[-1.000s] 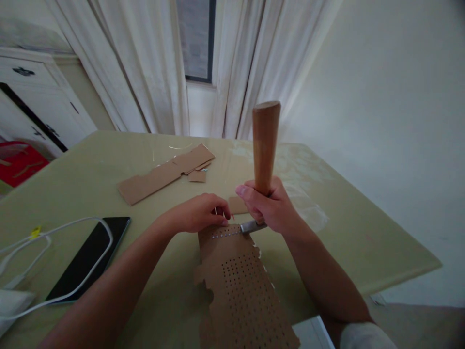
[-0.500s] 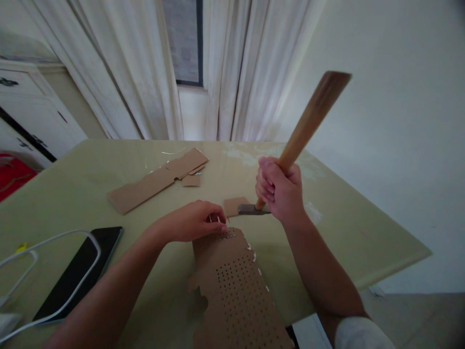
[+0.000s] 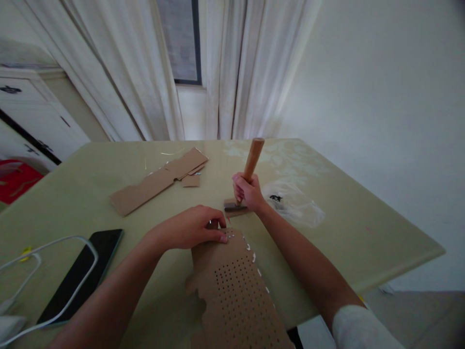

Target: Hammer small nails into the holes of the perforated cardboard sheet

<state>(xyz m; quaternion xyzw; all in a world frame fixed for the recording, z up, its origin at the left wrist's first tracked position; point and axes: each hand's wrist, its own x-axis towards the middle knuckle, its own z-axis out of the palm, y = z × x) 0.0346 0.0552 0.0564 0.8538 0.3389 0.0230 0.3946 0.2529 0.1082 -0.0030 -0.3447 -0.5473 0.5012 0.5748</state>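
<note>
Clock: centred on the left hand's fingertips, 12 toward the curtains.
Left hand (image 3: 198,225): thumb laid on the far end of the perforated cardboard (image 3: 247,300), fingers curled; whether they pinch anything I cannot tell. A thin reddish thing (image 3: 228,220) shows just beside them, too small to name.
Right hand (image 3: 249,190): at 1 o'clock, closed around the hammer (image 3: 253,157) low on its handle, near the head.
Hammer: handle tilted toward 1 o'clock; head over a small cardboard piece (image 3: 238,214), contact unclear. Probably head-heavy and rigid, the wood smooth; best held by the handle.
Perforated cardboard: on the bench (image 3: 363,242), running toward 5 o'clock. Likely light and flat-stiff, weaker along its hole rows and ragged left edge; take it by the unpierced band.
Around: long cardboard strip (image 3: 156,190) at 10, clear plastic bag (image 3: 296,208) at 2, dark flat device (image 3: 78,271) at 8.
</note>
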